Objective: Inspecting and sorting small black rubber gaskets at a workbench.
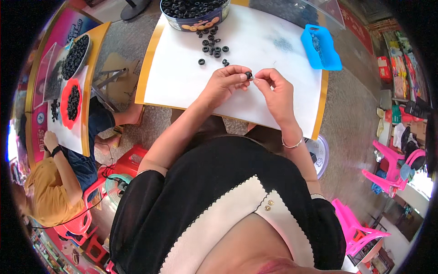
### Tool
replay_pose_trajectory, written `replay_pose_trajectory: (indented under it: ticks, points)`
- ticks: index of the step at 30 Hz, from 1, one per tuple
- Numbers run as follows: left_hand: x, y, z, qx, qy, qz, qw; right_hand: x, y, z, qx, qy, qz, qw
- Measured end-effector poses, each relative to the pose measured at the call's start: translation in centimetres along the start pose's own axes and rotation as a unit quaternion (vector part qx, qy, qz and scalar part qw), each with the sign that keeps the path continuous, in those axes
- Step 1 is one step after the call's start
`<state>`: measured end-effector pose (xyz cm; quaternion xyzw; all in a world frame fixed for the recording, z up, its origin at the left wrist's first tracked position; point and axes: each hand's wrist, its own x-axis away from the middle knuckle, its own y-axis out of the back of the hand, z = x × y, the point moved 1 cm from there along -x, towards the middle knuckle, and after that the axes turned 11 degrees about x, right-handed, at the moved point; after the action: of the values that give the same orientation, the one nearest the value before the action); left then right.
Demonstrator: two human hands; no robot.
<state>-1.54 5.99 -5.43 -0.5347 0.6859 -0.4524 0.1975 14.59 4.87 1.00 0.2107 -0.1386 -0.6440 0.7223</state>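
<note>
Above the near half of the white-topped table, my two hands almost meet. My left hand pinches a small black ring-shaped part between thumb and fingers. Close beside it, my right hand has its thumb and index finger pressed together. Whatever those fingertips hold is too small to make out. Beyond my left hand, several loose black rings lie scattered with smaller black pieces. They trail from a round tin heaped with black parts at the far edge.
A blue plastic scoop-shaped tray with small bits sits at the table's right corner. A clear plastic bin stands behind. To the left, another person sits at a second table with a red bowl of black parts. Pink chairs stand right.
</note>
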Motion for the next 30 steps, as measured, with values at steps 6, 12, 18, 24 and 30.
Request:
replay_pose_trajectory:
  ticks: [6, 12, 18, 24, 30]
  points:
    - [0.0, 0.2, 0.2, -0.013, -0.012, 0.022, 1.000, -0.2, -0.5, 0.1, 0.048, 0.029, -0.007, 0.998]
    - [0.0, 0.3, 0.2, 0.005, -0.014, 0.019, 1.000, 0.0, -0.7, 0.5, 0.054, 0.069, -0.017, 0.996]
    - [-0.1, 0.6, 0.0, 0.041, -0.002, 0.029, 0.999, -0.3, -0.9, -0.4, -0.014, -0.014, 0.005, 1.000]
    - [0.6, 0.6, -0.1, 0.031, 0.023, 0.039, 0.998, -1.1, -0.4, -0.6, -0.041, -0.040, 0.005, 0.998]
    - [3.9, 0.6, -0.2, 0.015, 0.124, 0.079, 0.989, -3.6, -0.8, -2.2, 0.109, 0.024, -0.006, 0.994]
